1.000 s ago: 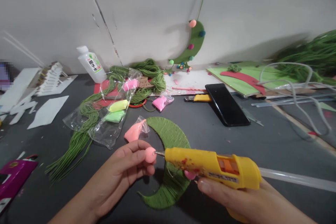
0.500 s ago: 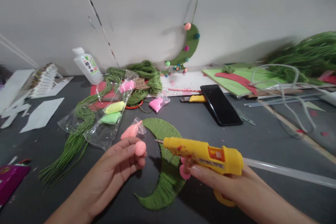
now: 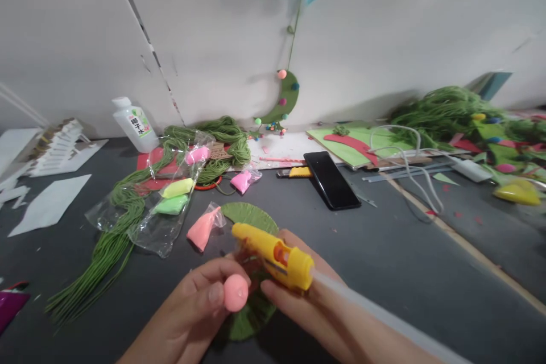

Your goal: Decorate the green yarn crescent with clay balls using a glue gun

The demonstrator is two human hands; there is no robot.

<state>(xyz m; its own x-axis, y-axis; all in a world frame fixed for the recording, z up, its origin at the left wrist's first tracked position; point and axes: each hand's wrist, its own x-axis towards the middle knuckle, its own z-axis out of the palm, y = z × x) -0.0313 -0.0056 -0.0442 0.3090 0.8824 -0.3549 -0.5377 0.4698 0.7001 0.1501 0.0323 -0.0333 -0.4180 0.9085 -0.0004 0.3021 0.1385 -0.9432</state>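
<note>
Between thumb and fingertips, my left hand (image 3: 198,293) pinches a coral-pink clay ball (image 3: 236,293) with a small mark on its face. My right hand (image 3: 309,307) grips a yellow hot glue gun (image 3: 273,256), a long clear glue stick (image 3: 375,310) running out of its back. The gun's nozzle points left and away; its tip is hard to make out. Under both hands lies a crescent wrapped in green cord (image 3: 251,215), largely covered by the hands and gun. Just beyond my left hand is a bag of coral-pink clay (image 3: 205,228).
A black phone (image 3: 333,181) partly overlies a yellow cutter (image 3: 301,172). Green cord (image 3: 123,219) and bagged clay (image 3: 173,205) spread leftward, near a white bottle (image 3: 135,128). A decorated green crescent (image 3: 290,94) hangs against the white panel. A white cable (image 3: 420,182) loops at right.
The glue gun has moved left and turned, drawing close to my left hand. The clay ball has come lower and nearer. The view has tilted up and shifted right.
</note>
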